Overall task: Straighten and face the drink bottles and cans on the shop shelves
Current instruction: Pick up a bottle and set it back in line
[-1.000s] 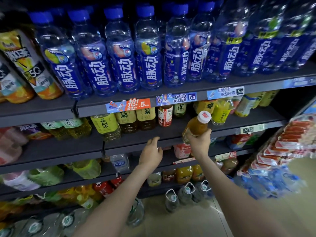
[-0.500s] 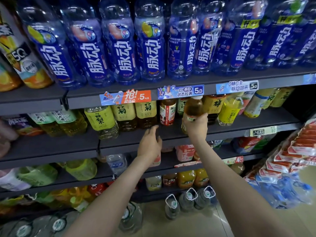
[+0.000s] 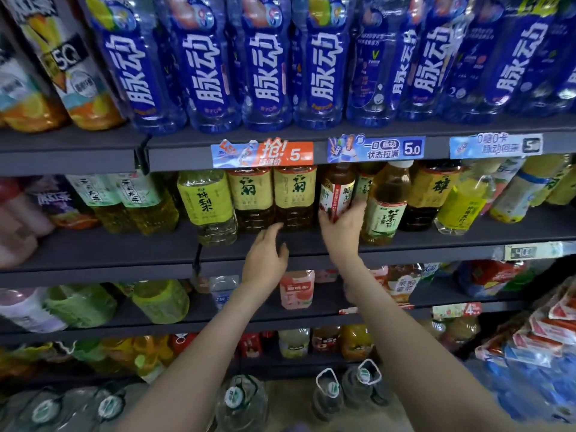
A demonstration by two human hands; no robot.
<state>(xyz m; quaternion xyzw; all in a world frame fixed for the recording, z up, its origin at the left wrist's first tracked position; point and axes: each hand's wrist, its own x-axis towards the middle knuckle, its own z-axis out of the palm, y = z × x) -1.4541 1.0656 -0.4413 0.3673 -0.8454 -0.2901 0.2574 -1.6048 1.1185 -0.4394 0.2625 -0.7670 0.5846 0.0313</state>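
Observation:
On the second shelf (image 3: 311,247) stands a row of tea bottles. My right hand (image 3: 341,227) grips the lower part of a brown bottle with a red and white label (image 3: 336,190). Just right of it an amber tea bottle with a white cap (image 3: 386,204) stands upright at the shelf front, untouched. My left hand (image 3: 265,257) hovers at the shelf edge with fingers relaxed, just below two yellow-labelled bottles (image 3: 294,194), holding nothing. A green-labelled pear drink bottle (image 3: 207,204) stands further left.
The top shelf carries a row of blue-labelled water bottles (image 3: 268,67), with price tags (image 3: 263,152) on its edge. Lower shelves hold more drinks. Large water jugs (image 3: 361,385) stand on the floor. Packaged snacks (image 3: 545,332) hang at the right.
My right hand has set the white-capped amber bottle on the second shelf, let go and moved left onto the red-labelled bottle. My left hand stayed at the shelf edge. The view moved closer.

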